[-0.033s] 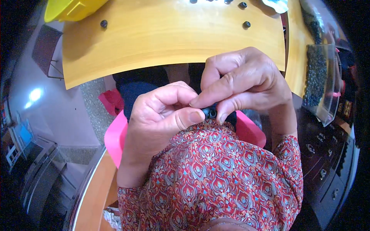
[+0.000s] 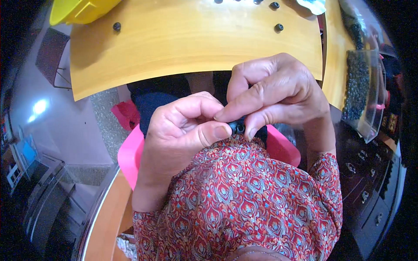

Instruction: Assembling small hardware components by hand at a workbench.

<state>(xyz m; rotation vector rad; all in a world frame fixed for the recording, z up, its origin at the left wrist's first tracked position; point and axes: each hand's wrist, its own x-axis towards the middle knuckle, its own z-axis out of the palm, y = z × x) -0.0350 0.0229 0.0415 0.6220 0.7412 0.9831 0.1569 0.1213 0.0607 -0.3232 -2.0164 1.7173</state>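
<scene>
My left hand (image 2: 183, 130) and my right hand (image 2: 274, 98) are pressed together close to my chest, below the near edge of a wooden table (image 2: 196, 43). Between their fingertips sits a small black round part (image 2: 238, 127), mostly hidden by the fingers. The thumb and forefinger of both hands pinch it. I wear a red patterned garment (image 2: 244, 204).
Several small black round pieces (image 2: 278, 27) lie scattered on the table's far side. A yellow container (image 2: 78, 8) stands at the far left. A clear container (image 2: 359, 87) of dark pieces sits at the right. A pink seat (image 2: 128, 154) is under me.
</scene>
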